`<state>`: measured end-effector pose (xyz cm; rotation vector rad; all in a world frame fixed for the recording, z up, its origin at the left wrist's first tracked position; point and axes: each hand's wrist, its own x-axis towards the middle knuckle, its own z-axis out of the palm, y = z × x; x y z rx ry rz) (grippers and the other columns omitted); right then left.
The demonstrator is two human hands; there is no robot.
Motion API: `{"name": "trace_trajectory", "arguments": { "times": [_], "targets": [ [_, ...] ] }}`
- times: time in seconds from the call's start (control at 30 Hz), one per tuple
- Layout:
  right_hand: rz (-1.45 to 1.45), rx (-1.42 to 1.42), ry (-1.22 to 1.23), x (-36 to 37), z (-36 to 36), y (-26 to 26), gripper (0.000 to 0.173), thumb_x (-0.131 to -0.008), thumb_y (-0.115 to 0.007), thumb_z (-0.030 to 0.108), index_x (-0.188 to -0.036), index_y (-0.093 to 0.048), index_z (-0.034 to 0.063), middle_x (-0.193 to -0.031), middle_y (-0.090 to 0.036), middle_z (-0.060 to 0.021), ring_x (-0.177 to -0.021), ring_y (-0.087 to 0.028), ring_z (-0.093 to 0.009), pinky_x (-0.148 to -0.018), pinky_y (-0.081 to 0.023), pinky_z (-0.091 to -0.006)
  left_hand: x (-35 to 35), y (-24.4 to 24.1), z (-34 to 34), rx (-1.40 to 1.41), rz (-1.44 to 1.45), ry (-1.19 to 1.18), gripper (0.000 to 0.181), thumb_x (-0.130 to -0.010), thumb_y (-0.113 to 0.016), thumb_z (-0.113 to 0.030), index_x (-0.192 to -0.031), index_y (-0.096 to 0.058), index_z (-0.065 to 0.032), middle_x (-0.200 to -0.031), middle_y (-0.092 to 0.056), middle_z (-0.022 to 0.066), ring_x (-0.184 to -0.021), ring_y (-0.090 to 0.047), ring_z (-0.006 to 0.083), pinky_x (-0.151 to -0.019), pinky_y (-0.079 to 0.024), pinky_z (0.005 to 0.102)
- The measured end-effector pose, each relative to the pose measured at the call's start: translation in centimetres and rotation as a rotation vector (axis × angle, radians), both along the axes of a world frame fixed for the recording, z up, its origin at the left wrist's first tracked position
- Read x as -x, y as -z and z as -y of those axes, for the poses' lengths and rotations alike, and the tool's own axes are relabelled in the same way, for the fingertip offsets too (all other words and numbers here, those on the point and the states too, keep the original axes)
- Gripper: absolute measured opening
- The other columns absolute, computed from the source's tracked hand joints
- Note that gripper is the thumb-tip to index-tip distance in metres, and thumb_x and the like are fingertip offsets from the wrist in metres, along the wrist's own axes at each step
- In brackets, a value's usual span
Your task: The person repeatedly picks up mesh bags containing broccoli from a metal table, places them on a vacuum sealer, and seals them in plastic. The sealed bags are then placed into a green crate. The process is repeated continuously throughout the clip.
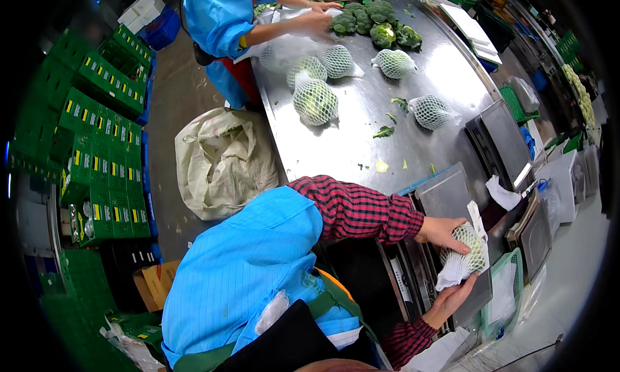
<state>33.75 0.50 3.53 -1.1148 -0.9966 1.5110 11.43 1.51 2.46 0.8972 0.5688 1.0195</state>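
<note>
My left hand [443,234] grips the upper side of a pale green vegetable head in a white foam net [472,251]. From below, my right hand [453,297] supports the same head, its fingers at the gathered end of the net. A white strip [478,222] shows along the head's far edge; what it is, I cannot tell. Both hands are over the metal plate of a weighing scale [443,193]. Farther up the steel table [339,154], several netted heads lie apart, among them one netted head [316,100] and another netted head [432,113].
A co-worker in blue sleeves [218,18] works beside piled broccoli [363,18] at the far end. Leaf scraps [384,132] dot the table. A second scale [501,142] stands at right. Left are a pale woven sack [225,163] and stacked green crates [101,149].
</note>
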Motion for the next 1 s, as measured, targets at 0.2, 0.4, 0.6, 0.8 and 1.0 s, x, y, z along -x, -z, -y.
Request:
{"name": "trace_trajectory", "arguments": {
  "times": [0.2, 0.4, 0.6, 0.8, 1.0],
  "targets": [
    [0.486, 0.019, -0.062, -2.9, 4.7, -0.5, 0.032, -0.097, -0.052, 0.015, -0.121, -0.057, -0.0052, -0.111, -0.063, -0.0073, -0.097, -0.057, -0.014, -0.087, -0.044, -0.0277, 0.3, 2.3, 1.6, -0.188, -0.395, -0.074, 0.093, -0.079, -0.077, -0.038, -0.144, -0.028, 0.0076, -0.140, -0.042, 0.0218, -0.126, -0.044, 0.0247, -0.104, -0.037, 0.0330],
    [0.592, -0.086, 0.098, 2.4, 4.9, 0.4, 0.031, -0.091, -0.064, 0.016, -0.112, -0.060, -0.0073, -0.101, -0.067, -0.0093, -0.092, -0.061, -0.013, -0.081, -0.047, -0.0262, 10.8, 1.4, 2.5, -0.050, -0.553, -0.168, 0.061, -0.091, -0.067, -0.030, -0.138, -0.043, 0.0014, -0.124, -0.058, 0.0196, -0.107, -0.060, 0.0196, -0.084, -0.051, 0.0303],
    [1.140, -0.256, 0.257, -0.2, 10.1, 0.6, 0.017, -0.084, -0.069, 0.019, -0.081, -0.065, 0.0018, -0.086, -0.067, -0.0117, -0.085, -0.062, -0.031, -0.078, -0.047, -0.0386, 18.1, 0.3, 7.2, -0.325, -1.367, -0.478, 0.036, -0.082, -0.075, -0.025, -0.106, -0.064, -0.0006, -0.082, -0.072, 0.0115, -0.068, -0.068, 0.0181, -0.063, -0.053, 0.0284],
    [1.271, -0.469, 0.156, 1.3, 8.8, 1.6, 0.019, -0.081, -0.070, 0.021, -0.082, -0.064, 0.0022, -0.079, -0.066, -0.0137, -0.077, -0.061, -0.034, -0.072, -0.047, -0.0431, 18.3, 2.9, 8.9, -0.215, -1.402, -0.549, 0.039, -0.078, -0.073, -0.034, -0.101, -0.063, -0.0045, -0.076, -0.067, 0.0152, -0.070, -0.067, 0.0348, -0.064, -0.053, 0.0406],
    [1.479, -0.353, 0.217, -3.9, 7.8, 2.6, 0.034, -0.086, -0.068, 0.034, -0.091, -0.062, 0.0007, -0.079, -0.066, -0.0150, -0.074, -0.062, -0.031, -0.071, -0.047, -0.0428, 10.3, 3.7, 6.6, -0.249, -1.472, -0.502, 0.038, -0.075, -0.073, -0.034, -0.101, -0.064, -0.0070, -0.081, -0.067, 0.0178, -0.082, -0.066, 0.0363, -0.072, -0.051, 0.0462]
  ]
}}
